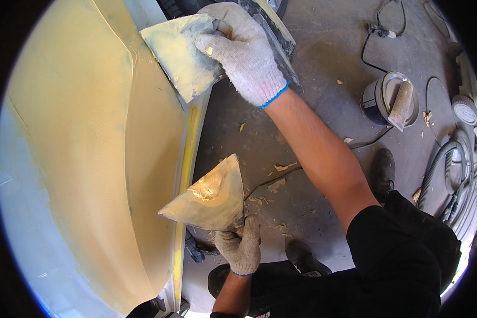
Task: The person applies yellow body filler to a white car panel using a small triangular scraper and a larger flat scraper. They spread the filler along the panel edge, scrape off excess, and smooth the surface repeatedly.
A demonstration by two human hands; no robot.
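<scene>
My right hand (239, 53), in a pale knit glove with a blue cuff, grips a flat filler spreader (180, 55) between thumb and fingers. The blade is smeared with pale yellow filler. Its left edge lies at the right border of a large curved body panel (85, 143), and I cannot tell how firmly it touches. Lower down, my gloved left hand (239, 248) pinches the corner of a triangular plate (217, 208) beside the panel. A wet lump of yellow filler (208, 186) sits on that plate. Smooth yellow filler covers much of the panel, leaving light blue-grey at its lower left.
A yellow strip (187, 151) runs along the panel's edge. On the floor at right stands a can (376, 102) with a dirty scraper (401, 103) across its lid. Cables, coiled hoses (434, 169) and dried filler flakes (275, 185) lie about. My shoes (382, 168) show below.
</scene>
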